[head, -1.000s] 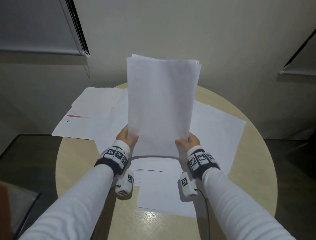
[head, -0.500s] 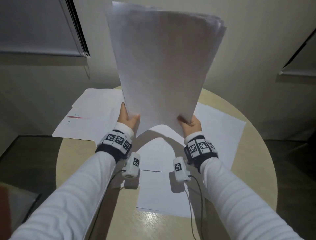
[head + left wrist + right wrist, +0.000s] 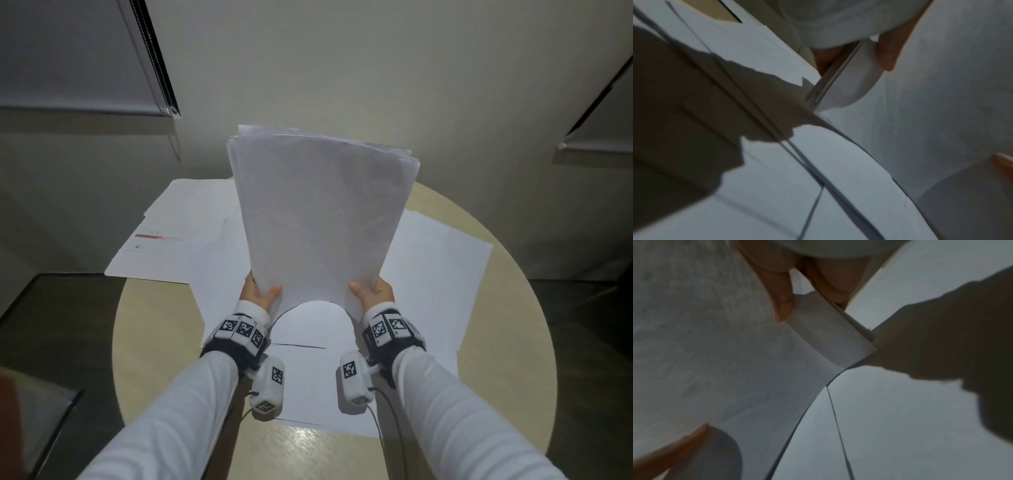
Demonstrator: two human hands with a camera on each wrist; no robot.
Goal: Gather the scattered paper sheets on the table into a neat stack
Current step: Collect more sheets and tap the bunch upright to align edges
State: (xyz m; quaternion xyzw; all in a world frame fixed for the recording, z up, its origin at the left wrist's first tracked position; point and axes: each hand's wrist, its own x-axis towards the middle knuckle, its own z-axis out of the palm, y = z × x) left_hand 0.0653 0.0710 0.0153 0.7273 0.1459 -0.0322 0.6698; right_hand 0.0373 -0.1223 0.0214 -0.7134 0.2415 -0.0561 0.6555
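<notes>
Two hands (image 3: 262,294) (image 3: 371,294), one held stack (image 3: 322,212), one round table (image 3: 507,359)

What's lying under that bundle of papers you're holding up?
Under the held stack of sheets, gripped by the left hand and right hand, loose white sheets overlap on the round table. The stack hides whatever lies directly behind it.

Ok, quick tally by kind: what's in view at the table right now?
Hands: 2, left hand and right hand
Held paper bundle: 1
Red-barred printed sheet: 1
Round table: 1
Wrist cameras: 2
Total: 7; the loose plain sheets overlap too much to count.
</notes>
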